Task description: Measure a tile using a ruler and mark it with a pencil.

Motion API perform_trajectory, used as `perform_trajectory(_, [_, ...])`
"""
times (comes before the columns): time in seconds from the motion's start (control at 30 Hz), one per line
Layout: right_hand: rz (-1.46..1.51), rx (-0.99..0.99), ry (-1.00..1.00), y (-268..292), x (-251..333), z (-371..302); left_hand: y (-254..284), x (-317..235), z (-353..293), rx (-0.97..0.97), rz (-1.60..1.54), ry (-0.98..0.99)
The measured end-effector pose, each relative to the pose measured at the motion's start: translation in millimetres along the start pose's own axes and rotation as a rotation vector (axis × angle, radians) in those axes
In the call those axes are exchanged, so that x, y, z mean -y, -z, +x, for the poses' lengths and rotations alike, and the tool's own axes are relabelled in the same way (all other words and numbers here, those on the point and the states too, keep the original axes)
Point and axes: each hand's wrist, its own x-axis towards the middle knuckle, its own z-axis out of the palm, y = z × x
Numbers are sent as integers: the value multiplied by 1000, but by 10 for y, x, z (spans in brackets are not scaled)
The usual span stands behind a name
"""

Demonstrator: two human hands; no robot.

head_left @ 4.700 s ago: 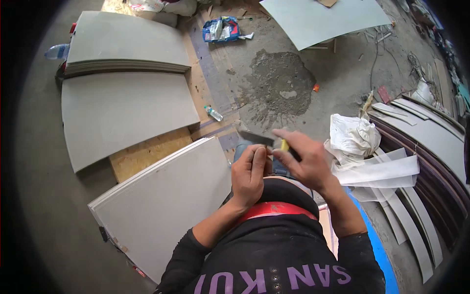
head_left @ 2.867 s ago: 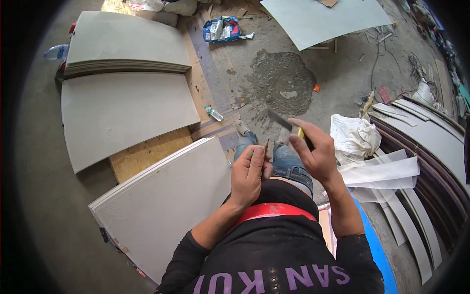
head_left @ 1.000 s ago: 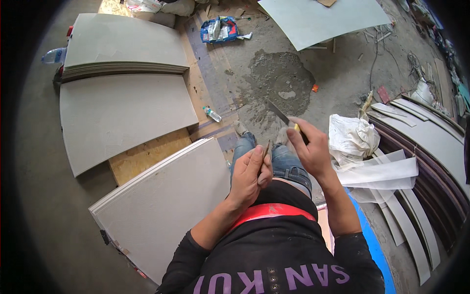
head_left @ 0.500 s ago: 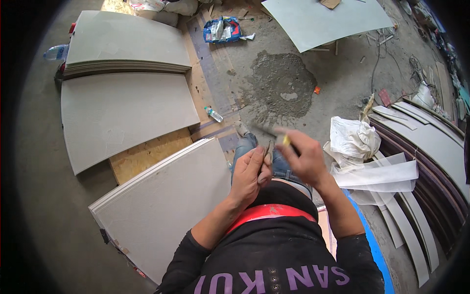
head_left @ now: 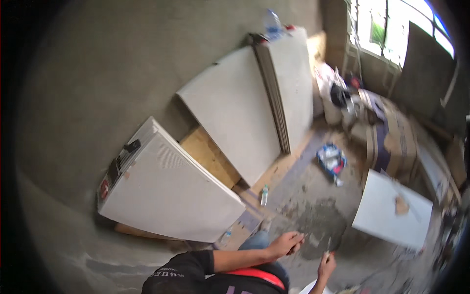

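My left hand is closed, its fingers curled together over the floor in front of my knees. Whatever it pinches is too small and blurred to name. To the right, my right hand is wrapped round a slim tool whose thin, pale end points up and away from me. Its exact kind does not show. The two hands are apart. Beyond them lies a damp grey patch on the concrete floor. A stack of large pale boards stands left of my left hand.
Two more board piles lean further off on the left. A plastic bottle and a blue bag lie on the floor. At right is a white sheet; cardboard sits behind it, below a bright window.
My view has swung left and up, bringing the window and wall in. My hands, close together before, have moved apart; the right one has lowered with the tool.
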Motion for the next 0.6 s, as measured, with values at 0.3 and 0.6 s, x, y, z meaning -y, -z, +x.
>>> perform_trajectory(0.3, [184, 466, 190, -810, 1090, 980, 1442, -307, 110, -399, -184, -311])
perform_trajectory(0.6, [-8, 734, 751, -1621, 5662, 1067, 2949, -352, -168, -846, -382, -454])
